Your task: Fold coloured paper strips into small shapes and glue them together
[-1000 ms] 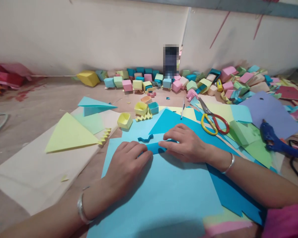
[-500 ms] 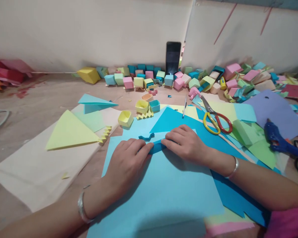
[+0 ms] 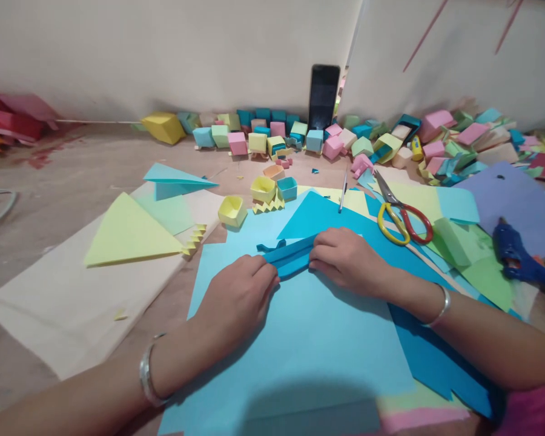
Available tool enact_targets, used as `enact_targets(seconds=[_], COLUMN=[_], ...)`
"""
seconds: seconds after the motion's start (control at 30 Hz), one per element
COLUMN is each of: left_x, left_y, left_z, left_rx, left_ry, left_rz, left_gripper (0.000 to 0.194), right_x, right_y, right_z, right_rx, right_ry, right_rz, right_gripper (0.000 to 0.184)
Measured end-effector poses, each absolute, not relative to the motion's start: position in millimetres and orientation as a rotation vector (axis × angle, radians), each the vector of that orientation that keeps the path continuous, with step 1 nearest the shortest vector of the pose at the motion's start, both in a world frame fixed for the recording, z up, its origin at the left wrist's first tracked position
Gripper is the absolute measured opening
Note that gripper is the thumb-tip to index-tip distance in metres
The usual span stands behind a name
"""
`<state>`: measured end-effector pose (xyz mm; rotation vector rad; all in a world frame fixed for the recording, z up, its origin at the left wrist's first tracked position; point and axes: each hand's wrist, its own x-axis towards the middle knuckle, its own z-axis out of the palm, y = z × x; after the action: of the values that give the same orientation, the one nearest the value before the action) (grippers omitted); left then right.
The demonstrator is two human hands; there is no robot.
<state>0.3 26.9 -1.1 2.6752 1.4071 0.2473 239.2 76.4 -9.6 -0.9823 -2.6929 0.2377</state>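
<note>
Sheet [image 3: 327,339] nearest, pale blue, spread on the bench [image 3: 72,181]. On or just above it, a folded strip [image 3: 293,257] between left hand [image 3: 240,287] and right hand [image 3: 347,261], equally near to both, long axis sideways, right end slightly farther off. Gripped at each end by curled fingers [image 3: 329,238]. Deep blue, creased lengthwise into bands. Just beyond, a small blue scrap [image 3: 272,246]; farther, scissors [image 3: 394,201].

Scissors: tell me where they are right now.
In the head view, the scissors lie right of centre, beyond the right hand, between the pen and the blue glue gun.
</note>
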Motion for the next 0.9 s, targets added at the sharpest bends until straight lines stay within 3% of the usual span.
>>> enact_targets(seconds=[0.23,0.9], left_x=[1.6,12.7], left_y=[27.9,36.5], left_z=[-0.4,28.5], left_rx=[2.605,2.363], left_ry=[1.513,1.603], left_rz=[0.084,-0.310], left_gripper=[0.029,0.031], right_x=[242.3,230.0], right_y=[79.6,70.3], right_z=[-6.6,3.4], right_rx=[-1.294,-1.642], right_ry=[-2.617,-2.595], right_rz=[0.514,0.470], right_gripper=[0.026,0.016])
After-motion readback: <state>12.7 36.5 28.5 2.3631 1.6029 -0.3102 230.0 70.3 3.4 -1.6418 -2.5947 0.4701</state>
